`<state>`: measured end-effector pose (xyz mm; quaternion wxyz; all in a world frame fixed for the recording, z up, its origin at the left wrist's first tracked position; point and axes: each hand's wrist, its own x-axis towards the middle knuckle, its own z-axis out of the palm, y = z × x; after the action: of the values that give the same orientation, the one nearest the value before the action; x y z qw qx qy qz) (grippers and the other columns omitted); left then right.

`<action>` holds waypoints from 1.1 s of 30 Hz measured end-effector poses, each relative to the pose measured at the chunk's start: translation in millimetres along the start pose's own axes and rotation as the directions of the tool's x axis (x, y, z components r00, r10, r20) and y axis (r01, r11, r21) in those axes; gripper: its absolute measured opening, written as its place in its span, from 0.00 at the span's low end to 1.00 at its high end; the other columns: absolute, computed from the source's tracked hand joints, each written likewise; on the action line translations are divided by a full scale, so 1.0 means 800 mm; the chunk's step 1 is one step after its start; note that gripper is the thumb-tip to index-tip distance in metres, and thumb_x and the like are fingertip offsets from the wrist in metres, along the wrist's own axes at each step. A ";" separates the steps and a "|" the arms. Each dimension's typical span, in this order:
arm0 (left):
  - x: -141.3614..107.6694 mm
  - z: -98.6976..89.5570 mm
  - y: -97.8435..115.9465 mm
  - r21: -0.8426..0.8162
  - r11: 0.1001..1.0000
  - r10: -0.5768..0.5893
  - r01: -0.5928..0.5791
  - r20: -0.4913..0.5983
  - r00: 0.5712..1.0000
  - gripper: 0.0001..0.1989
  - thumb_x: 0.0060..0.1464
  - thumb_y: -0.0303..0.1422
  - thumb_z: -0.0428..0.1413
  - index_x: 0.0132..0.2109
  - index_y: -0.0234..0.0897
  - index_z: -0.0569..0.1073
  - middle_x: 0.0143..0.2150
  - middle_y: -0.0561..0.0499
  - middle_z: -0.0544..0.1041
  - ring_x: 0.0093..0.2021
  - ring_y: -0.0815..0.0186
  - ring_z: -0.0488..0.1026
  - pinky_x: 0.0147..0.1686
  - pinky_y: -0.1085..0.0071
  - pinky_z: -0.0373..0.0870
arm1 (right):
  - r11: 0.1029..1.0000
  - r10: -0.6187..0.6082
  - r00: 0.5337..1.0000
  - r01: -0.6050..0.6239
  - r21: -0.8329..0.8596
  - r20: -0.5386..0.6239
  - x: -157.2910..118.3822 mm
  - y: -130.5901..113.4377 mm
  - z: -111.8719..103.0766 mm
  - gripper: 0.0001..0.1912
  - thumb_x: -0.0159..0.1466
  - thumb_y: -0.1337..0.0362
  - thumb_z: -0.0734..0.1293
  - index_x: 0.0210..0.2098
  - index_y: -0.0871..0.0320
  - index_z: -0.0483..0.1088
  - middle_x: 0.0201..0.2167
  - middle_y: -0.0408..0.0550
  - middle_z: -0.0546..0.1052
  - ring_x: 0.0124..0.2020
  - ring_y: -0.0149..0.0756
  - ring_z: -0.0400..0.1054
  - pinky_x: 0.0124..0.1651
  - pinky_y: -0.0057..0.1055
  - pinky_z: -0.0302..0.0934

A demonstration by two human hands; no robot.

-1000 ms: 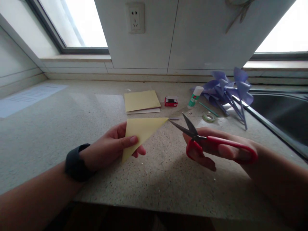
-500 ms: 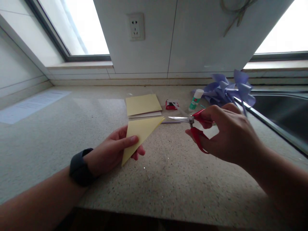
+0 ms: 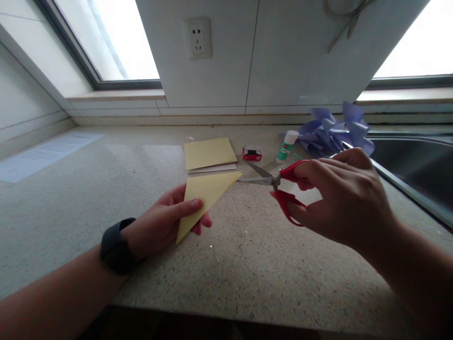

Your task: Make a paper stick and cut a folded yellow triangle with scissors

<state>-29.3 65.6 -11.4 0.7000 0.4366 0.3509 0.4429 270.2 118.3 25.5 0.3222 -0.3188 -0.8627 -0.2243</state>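
Between the thumb and fingers of my left hand (image 3: 177, 210) is a yellow sheet of paper folded into a triangle (image 3: 201, 193), its sharp corner pointing right. My right hand (image 3: 341, 196) has its fingers through the red handles of a pair of scissors (image 3: 274, 182). The blades are spread apart and point left, with the lower blade's tip right by the paper's corner; whether they touch I cannot tell. Behind the triangle lies a stack of yellow paper (image 3: 210, 153) with a white edge under it.
A small red and black box (image 3: 252, 153) and a green glue stick with a white cap (image 3: 287, 146) are behind the scissors. Purple paper pinwheels (image 3: 332, 132) lie beside the sink (image 3: 417, 165) at right. A printed sheet (image 3: 46, 153) rests at far left.
The scissors have moved slightly left toward the paper's corner, and their blades have spread from nearly closed to wide apart. My left hand and the folded paper have hardly moved.
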 end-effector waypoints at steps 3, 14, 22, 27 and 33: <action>0.001 0.002 0.001 -0.001 1.000 0.000 0.000 0.001 1.000 0.13 0.54 0.36 0.67 0.42 0.37 0.73 0.28 0.53 0.78 0.25 0.72 0.75 0.25 0.82 0.73 | 0.999 -0.005 1.000 0.006 -0.040 0.014 0.001 -0.001 0.000 0.09 0.58 0.58 0.71 0.34 0.57 0.71 0.24 0.43 0.77 0.27 0.46 0.76 0.39 0.42 0.54; 0.000 0.000 -0.002 0.010 1.000 -0.011 0.011 -0.041 0.999 0.14 0.54 0.36 0.66 0.44 0.36 0.73 0.27 0.51 0.79 0.23 0.71 0.75 0.25 0.81 0.72 | 0.994 0.102 0.994 -0.103 0.047 0.034 -0.001 0.001 0.002 0.12 0.58 0.57 0.71 0.35 0.56 0.69 0.23 0.41 0.75 0.24 0.39 0.70 0.38 0.41 0.57; -0.001 0.000 0.000 -0.023 1.000 0.013 -0.013 -0.021 1.000 0.12 0.56 0.34 0.65 0.45 0.36 0.74 0.27 0.52 0.77 0.25 0.71 0.75 0.25 0.81 0.72 | -0.156 -0.293 0.783 -0.605 0.781 0.548 -0.015 0.005 0.011 0.20 0.65 0.45 0.67 0.38 0.57 0.68 0.25 0.39 0.68 0.21 0.26 0.59 0.24 0.25 0.54; 0.001 -0.001 -0.001 -0.025 1.000 0.012 -0.012 -0.010 1.000 0.12 0.55 0.34 0.66 0.44 0.36 0.74 0.27 0.53 0.76 0.25 0.71 0.74 0.25 0.82 0.72 | -0.351 -0.423 0.742 -0.663 0.661 0.520 -0.037 0.002 0.033 0.21 0.69 0.46 0.64 0.49 0.58 0.68 0.27 0.41 0.69 0.23 0.26 0.62 0.25 0.24 0.57; 0.000 -0.002 -0.003 0.000 1.000 -0.005 0.005 -0.022 1.000 0.11 0.57 0.35 0.65 0.44 0.37 0.74 0.27 0.53 0.77 0.25 0.72 0.74 0.25 0.82 0.71 | -0.421 -0.434 0.745 -0.664 0.618 0.506 -0.038 -0.009 0.037 0.18 0.70 0.50 0.64 0.47 0.60 0.68 0.28 0.41 0.68 0.21 0.23 0.62 0.21 0.19 0.57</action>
<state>-30.0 65.2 -14.0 0.6973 0.4308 0.3598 0.4459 270.8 118.4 -17.3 0.1477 -0.0583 -0.6164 0.7713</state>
